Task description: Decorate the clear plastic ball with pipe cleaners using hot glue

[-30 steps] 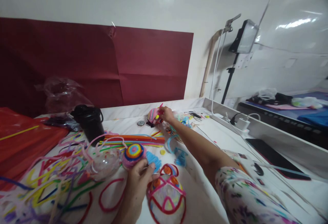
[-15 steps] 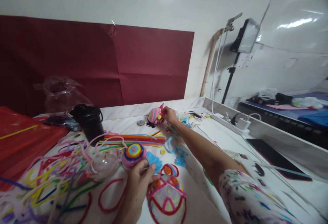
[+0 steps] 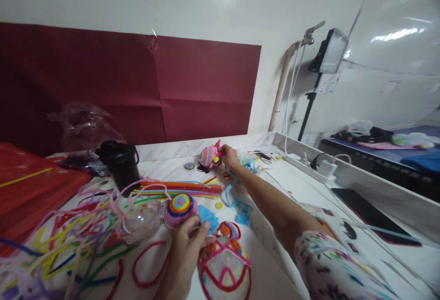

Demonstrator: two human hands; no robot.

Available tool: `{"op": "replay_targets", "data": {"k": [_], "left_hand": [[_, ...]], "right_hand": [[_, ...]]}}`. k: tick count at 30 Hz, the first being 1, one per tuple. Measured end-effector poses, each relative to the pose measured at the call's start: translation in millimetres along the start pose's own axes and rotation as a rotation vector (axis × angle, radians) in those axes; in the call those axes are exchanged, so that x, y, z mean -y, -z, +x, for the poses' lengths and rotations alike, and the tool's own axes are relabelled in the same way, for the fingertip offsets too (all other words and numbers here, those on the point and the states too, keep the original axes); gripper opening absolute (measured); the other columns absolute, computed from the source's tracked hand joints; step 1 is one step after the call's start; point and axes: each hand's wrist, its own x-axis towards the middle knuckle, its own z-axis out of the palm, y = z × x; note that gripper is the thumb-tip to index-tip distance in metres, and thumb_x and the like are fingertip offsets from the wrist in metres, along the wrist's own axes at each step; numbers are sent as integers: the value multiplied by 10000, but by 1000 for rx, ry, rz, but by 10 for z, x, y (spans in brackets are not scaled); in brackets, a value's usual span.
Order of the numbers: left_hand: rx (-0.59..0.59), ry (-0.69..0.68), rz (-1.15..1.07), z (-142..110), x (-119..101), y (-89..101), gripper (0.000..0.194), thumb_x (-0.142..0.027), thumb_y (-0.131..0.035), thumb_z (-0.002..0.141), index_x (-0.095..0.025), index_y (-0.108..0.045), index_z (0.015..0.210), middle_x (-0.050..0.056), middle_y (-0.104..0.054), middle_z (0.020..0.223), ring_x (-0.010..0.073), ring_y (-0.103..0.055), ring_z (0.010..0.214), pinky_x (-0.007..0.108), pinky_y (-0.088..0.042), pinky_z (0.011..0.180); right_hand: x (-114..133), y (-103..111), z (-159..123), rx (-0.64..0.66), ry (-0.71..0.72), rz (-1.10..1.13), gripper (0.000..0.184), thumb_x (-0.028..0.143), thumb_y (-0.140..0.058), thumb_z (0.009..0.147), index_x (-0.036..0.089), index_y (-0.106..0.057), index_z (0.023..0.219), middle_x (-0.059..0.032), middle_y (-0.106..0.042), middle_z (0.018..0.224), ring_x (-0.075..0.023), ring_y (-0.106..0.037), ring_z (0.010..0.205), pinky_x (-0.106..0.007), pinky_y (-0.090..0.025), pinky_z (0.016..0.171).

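At the back of the table, my right hand [image 3: 229, 157] is closed on the bright pink, tail-like end of a striped fuzzy fish figure [image 3: 207, 157]. My left hand [image 3: 184, 249] rests low in front, thumb and forefinger apart. Its fingertips lie against the edge of a pink-purple fuzzy ball [image 3: 180, 208] with coloured rings on top. Blue fuzzy pieces [image 3: 208, 218] lie just beyond the thumb. To the right of that hand is a clear dome [image 3: 225, 263] edged with red and pink pipe cleaners, orange rounds at its top.
Loose pipe cleaners [image 3: 82, 249] spread over the left side, by a clear ball [image 3: 140, 220]. Behind them stand a black tumbler [image 3: 120, 165] and a bundle of straight pipe cleaners [image 3: 185, 187]. A dark phone or tablet [image 3: 374, 217] and a charger [image 3: 326, 167] are at right.
The view has shifted very slightly. My right hand and the fish figure appear a touch further right; my left hand stays in place.
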Motion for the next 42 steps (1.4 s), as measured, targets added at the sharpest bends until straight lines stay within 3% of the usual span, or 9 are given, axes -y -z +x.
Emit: {"op": "replay_targets", "data": {"k": [17,26,30,37,42], "left_hand": [[17,-17,8,-6,-1,14,350,-457,-814,560,-171,-698,723,11,-676,712,190,-682,681,257,-594,631],[7,-2,7,-36,-71,-1,322,-418,-797,574,-167,-728,763,21,-706,743,170,-661,683,249,-590,621],[56,43,8,-16,-79,44,321,-408,-816,556,-167,-717,743,21,-695,764,176,-653,729,266,-596,653],[-21,4,-4,27,0,27,377,-459,-826,527,-161,-714,729,23,-675,727,168,-648,669,256,-588,604],[-15,-6,8,37,4,20,374,-475,-828,518,-164,-712,691,12,-671,700,173,-653,667,242,-581,580]], "right_hand": [[-32,15,17,18,19,-28,297,322,-582,936,161,-591,1185,-85,-621,1183,-211,-634,1002,-419,-543,849],[39,91,262,137,159,-84,307,323,-581,936,164,-583,1199,-89,-613,1199,-213,-631,1008,-421,-544,850],[110,141,405,193,214,-123,308,325,-580,937,170,-584,1202,-90,-607,1212,-215,-626,1018,-423,-541,857],[256,163,587,231,218,-202,308,325,-589,931,184,-584,1205,-86,-603,1219,-219,-622,1035,-414,-538,860],[286,111,657,227,205,-214,314,324,-595,928,185,-583,1208,-83,-602,1220,-223,-622,1040,-411,-538,858]]}}
